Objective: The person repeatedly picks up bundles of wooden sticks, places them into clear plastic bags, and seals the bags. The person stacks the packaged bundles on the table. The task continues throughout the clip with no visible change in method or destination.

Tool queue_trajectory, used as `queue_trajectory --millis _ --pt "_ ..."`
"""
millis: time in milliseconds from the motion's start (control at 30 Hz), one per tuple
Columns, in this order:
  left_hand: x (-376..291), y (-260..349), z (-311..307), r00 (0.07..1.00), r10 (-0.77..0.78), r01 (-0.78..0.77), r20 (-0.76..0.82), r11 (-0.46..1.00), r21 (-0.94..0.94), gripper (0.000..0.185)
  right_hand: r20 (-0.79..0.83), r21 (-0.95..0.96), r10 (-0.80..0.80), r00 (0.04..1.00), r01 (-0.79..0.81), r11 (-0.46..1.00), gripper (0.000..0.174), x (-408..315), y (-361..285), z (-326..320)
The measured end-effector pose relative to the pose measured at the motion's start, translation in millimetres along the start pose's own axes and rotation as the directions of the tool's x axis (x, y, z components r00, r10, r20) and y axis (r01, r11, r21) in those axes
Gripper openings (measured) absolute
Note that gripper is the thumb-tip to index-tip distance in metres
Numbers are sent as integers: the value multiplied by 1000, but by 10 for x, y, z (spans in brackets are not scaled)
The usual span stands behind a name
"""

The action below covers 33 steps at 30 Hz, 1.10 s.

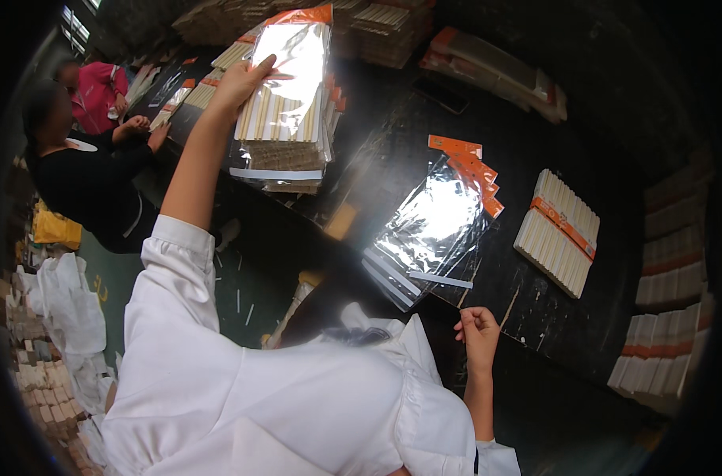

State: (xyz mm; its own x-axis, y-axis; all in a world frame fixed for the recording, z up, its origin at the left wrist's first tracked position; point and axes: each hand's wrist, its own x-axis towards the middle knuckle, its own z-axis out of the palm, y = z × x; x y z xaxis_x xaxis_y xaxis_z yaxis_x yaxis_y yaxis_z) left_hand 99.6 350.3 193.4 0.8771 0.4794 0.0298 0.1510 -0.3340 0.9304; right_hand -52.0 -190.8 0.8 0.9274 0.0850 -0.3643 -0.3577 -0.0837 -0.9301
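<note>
My left hand [242, 86] grips the left side of a clear-bagged packet of chopsticks [277, 113], its thumb on the shiny film. That packet lies on or just over a stack of similar packets [289, 157]; whether it touches them is hard to tell. My right hand [480, 333] is at the table's front edge, fingers curled and thumb pressed in, with nothing visible in them. Before me, clear plastic bags with orange headers [438, 214] lie fanned out, their pale strips near the edge. To their right rests a bundle of chopsticks [558, 232] with an orange paper band.
Banded bundles [664, 333] are piled along the right. A dark phone [440, 95] and a pack of plastic bags [498, 71] lie at the back of the black table [385, 137]. Two people work at the left, one in black [87, 172], one in pink [99, 95].
</note>
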Motion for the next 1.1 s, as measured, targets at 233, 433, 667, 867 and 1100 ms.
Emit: queue_trajectory --millis 233,433,667,867,1100 --pt "421 -459 -10 994 30 10 -101 929 369 53 -70 6 -45 997 45 999 12 38 -3 -151" --pt "-62 81 31 983 63 -19 -171 968 249 45 -136 -18 -8 991 6 1000 13 68 -176 -151" --pt "-1410 -38 1783 975 148 -73 165 917 -393 43 -200 10 -296 934 304 953 11 121 -496 75" --pt "-1699 -869 2910 923 -122 102 365 992 72 64 -220 -184 -397 891 361 914 10 168 -489 208" --pt "-1912 -1252 2537 875 -137 207 465 973 -104 61 113 -327 -322 940 342 881 10 136 -285 537"
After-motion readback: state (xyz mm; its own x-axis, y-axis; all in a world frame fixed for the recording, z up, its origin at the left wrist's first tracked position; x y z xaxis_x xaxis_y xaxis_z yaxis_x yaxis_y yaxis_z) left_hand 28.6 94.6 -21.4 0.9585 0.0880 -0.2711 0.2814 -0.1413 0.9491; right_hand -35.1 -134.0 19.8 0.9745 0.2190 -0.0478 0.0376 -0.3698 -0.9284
